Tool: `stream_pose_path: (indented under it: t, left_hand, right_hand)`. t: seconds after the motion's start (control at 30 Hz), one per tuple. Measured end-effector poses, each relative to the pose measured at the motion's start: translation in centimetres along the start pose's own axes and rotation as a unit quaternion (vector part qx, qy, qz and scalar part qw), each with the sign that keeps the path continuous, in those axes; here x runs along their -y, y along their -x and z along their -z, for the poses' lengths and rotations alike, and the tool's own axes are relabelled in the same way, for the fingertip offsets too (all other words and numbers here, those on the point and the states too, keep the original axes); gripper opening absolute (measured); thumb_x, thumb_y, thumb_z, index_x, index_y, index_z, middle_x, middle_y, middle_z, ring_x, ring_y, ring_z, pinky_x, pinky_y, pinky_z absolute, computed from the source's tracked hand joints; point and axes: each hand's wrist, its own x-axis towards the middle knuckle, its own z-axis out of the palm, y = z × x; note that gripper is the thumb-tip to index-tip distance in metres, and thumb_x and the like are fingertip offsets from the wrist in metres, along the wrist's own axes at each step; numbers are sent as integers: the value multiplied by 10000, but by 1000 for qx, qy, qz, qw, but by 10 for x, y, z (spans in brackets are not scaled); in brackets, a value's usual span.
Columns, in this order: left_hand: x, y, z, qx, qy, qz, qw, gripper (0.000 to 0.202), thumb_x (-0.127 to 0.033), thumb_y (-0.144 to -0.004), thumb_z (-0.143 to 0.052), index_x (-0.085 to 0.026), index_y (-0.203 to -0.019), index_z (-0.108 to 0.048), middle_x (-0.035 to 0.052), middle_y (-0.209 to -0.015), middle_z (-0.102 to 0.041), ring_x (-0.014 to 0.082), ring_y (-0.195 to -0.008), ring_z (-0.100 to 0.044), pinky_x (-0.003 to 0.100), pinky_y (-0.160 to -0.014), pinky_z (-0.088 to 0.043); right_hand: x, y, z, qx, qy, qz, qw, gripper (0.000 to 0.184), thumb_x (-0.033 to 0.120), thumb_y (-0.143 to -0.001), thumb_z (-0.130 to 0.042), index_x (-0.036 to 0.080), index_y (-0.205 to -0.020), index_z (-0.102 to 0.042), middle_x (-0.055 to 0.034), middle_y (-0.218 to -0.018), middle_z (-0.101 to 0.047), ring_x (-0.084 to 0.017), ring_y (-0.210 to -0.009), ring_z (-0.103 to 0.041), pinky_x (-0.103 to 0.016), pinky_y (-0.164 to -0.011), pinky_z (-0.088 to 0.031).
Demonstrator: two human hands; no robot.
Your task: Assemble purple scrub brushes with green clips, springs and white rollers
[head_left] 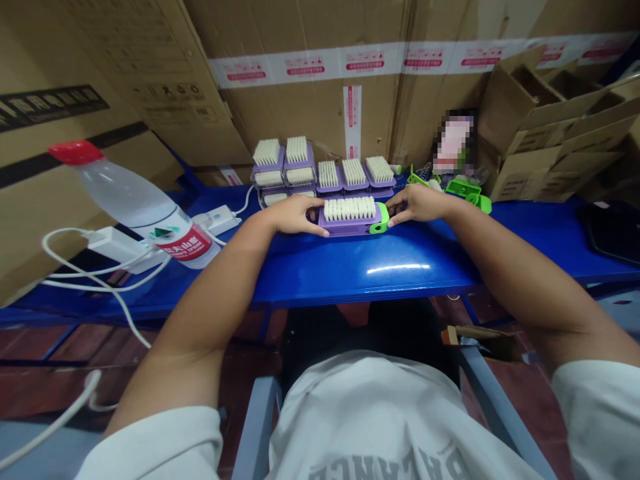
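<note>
A purple scrubbing brush with white bristles (350, 217) lies flat on the blue table (380, 273), its bristles up and a bright green piece (380, 219) fitted at its right end. My left hand (295, 215) grips the brush's left end. My right hand (417, 204) holds the right end, with its fingers over the green piece. Just behind them, several similar purple brushes (354, 175) stand in a row, with a stack of more brushes (283, 167) to their left. Loose green pieces (465, 192) lie behind my right hand.
A water bottle with a red cap (145, 200) lies at the left, beside a white charger (113, 244) and a white power strip (215, 220) with white cables. Cardboard boxes (310, 80) rise behind the table. A dark tray (613, 233) sits at the right.
</note>
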Motion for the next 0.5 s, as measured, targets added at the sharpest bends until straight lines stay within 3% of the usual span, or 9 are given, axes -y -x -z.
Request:
stream_pose_path:
  t: [0.27, 0.5]
  left_hand:
    - [2, 0, -1, -1, 0, 1, 1000, 904, -789, -708, -930, -286, -1455, -843, 81, -1124, -868, 326, -985, -781, 394, -880, -533]
    - [1, 0, 0, 2, 6, 8, 1000, 899, -783, -697, -942, -268, -1429, -853, 90, -1119, -862, 330, -984, -777, 390, -869, -536]
  right_hand:
    - [-3, -1, -1, -2, 3, 28, 1000, 619, 761, -900, -918, 229, -1215, -951, -48, -938, -883, -208, -793, -722, -357, -773, -528]
    - [0, 0, -1, -3, 4, 7, 1000, 657, 779, -877, -923, 207, -1201, -949, -59, -937, -879, -219, -794, -720, -367, -781, -535]
